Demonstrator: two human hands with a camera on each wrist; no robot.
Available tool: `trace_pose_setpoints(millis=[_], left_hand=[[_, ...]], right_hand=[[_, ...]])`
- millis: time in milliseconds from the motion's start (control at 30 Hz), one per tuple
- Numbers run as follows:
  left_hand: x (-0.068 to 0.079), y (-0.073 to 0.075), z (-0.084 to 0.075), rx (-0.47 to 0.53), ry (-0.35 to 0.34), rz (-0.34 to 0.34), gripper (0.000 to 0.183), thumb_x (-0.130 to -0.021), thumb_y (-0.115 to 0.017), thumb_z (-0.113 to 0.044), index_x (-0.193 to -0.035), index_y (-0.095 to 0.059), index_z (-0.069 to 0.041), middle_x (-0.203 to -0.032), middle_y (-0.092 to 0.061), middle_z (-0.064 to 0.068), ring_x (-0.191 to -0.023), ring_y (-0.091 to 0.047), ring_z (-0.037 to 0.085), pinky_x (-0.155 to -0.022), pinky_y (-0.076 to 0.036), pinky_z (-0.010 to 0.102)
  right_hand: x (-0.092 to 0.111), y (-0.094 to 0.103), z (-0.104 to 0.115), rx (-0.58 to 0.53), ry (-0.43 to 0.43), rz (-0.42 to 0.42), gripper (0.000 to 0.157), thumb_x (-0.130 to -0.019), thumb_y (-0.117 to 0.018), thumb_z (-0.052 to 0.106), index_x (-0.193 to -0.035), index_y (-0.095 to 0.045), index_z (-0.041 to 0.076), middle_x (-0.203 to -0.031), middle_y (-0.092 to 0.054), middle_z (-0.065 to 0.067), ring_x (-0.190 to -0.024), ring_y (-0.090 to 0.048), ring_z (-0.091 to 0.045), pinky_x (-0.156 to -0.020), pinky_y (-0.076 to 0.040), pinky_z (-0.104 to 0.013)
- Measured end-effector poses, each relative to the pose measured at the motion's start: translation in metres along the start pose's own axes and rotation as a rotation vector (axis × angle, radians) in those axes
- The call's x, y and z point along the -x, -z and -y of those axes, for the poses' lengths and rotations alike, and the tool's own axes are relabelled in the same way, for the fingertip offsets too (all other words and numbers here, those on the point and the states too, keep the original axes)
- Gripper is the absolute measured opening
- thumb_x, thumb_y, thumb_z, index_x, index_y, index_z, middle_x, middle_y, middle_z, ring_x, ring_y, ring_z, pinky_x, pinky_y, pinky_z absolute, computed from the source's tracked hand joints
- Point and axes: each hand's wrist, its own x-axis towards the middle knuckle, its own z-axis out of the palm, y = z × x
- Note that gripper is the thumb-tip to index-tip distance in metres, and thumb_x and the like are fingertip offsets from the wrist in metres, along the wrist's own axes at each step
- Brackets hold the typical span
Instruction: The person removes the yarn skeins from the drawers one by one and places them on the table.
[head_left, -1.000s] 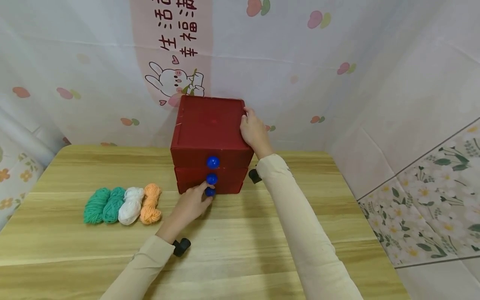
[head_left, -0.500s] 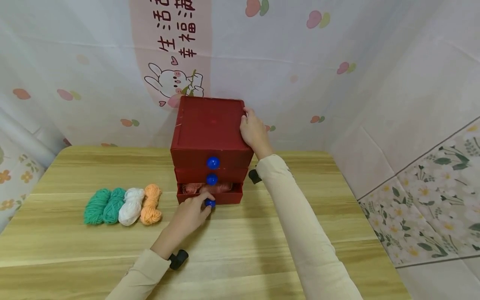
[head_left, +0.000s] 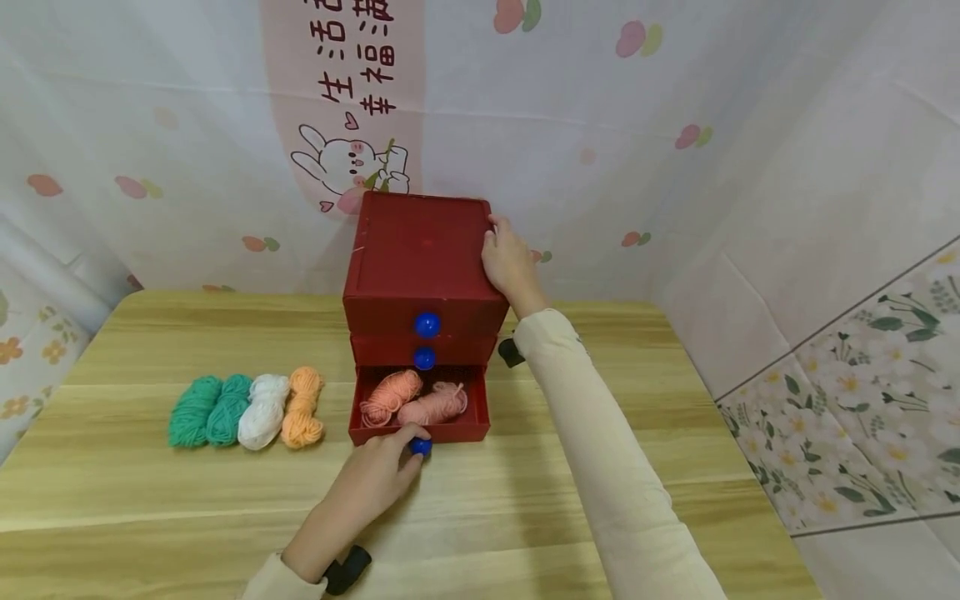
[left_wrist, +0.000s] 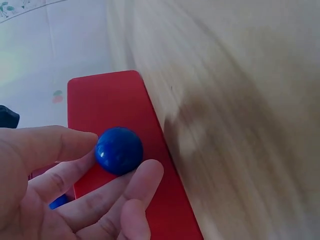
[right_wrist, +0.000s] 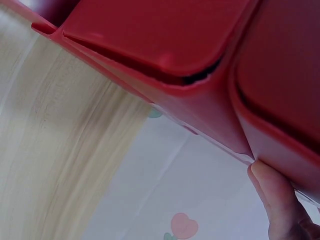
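A red chest of drawers (head_left: pixel 427 250) stands against the back curtain, with blue ball knobs down its front. Its bottom drawer (head_left: pixel 468 432) is pulled out, showing a coral yarn skein (head_left: pixel 393 395) and a dusty-pink yarn skein (head_left: pixel 435 405) inside. My left hand (head_left: pixel 371 475) pinches that drawer's blue knob (left_wrist: pixel 119 151) between thumb and fingers. On the upper right side of the chest rests my right hand (head_left: pixel 513 265); in the right wrist view a straight digit (right_wrist: pixel 275 187) presses its side wall. The two upper drawers are closed.
Left of the chest, two green yarn skeins (head_left: pixel 195 412), a white skein (head_left: pixel 262 412) and an orange skein (head_left: pixel 302 408) lie in a row on the wooden table (head_left: pixel 637 467). A patterned curtain (head_left: pixel 585 100) hangs right behind the table.
The left hand has drawn the bottom drawer out toward me by its knob, from closed to well open, bringing both pink skeins into sight. The right hand has stayed on the chest.
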Motion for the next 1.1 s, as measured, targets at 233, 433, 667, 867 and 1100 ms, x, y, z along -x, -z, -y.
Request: trace_pose_setpoints(millis=[233,433,667,867,1100], left_hand=[[0.015,0.001,-0.004,0.037,-0.003,0.076,0.022,-0.086,-0.064,-0.015,-0.108,-0.063,-0.017,-0.073,-0.061,-0.003,-0.048,-0.037,0.006,-0.044,-0.028,0.021],[0.019,0.004,-0.003,0.047,-0.024,0.140,0.025,-0.087,-0.063,-0.019,-0.112,-0.063,-0.016,-0.060,-0.046,-0.008,-0.047,-0.032,0.005,-0.044,-0.027,0.021],[0.017,0.019,-0.009,0.033,-0.017,0.128,0.023,-0.087,-0.064,-0.021,-0.110,-0.066,-0.017,-0.062,-0.053,-0.009,-0.051,-0.042,0.003,-0.046,-0.033,0.021],[0.005,0.036,-0.011,0.059,-0.001,-0.005,0.018,-0.086,-0.064,-0.013,-0.104,-0.067,-0.014,-0.071,-0.061,-0.005,-0.055,-0.046,0.004,-0.049,-0.039,0.019],[-0.013,0.042,-0.002,-0.064,-0.034,-0.081,0.036,-0.078,-0.068,0.002,-0.113,-0.061,-0.003,-0.099,-0.062,0.016,-0.085,-0.062,0.028,-0.068,-0.054,0.036]], right_hand=[[-0.001,0.001,0.000,0.010,0.000,0.001,0.044,-0.102,-0.027,0.027,-0.145,-0.029,0.016,-0.141,-0.045,-0.013,-0.125,-0.047,-0.030,-0.106,-0.028,-0.050],[-0.001,0.001,-0.001,0.011,0.007,-0.004,0.044,-0.102,-0.027,0.026,-0.145,-0.030,0.014,-0.141,-0.045,-0.013,-0.125,-0.047,-0.029,-0.105,-0.031,-0.048],[-0.001,0.000,-0.002,0.011,0.007,-0.004,0.044,-0.102,-0.027,0.027,-0.144,-0.031,0.015,-0.141,-0.045,-0.012,-0.126,-0.046,-0.029,-0.107,-0.025,-0.051],[0.000,0.001,0.000,0.010,0.010,-0.011,0.044,-0.102,-0.028,0.026,-0.144,-0.031,0.015,-0.140,-0.046,-0.013,-0.125,-0.047,-0.030,-0.108,-0.021,-0.054],[0.000,-0.001,0.000,0.008,0.002,-0.006,0.044,-0.102,-0.028,0.026,-0.144,-0.031,0.015,-0.141,-0.045,-0.013,-0.126,-0.046,-0.030,-0.108,-0.021,-0.054]])
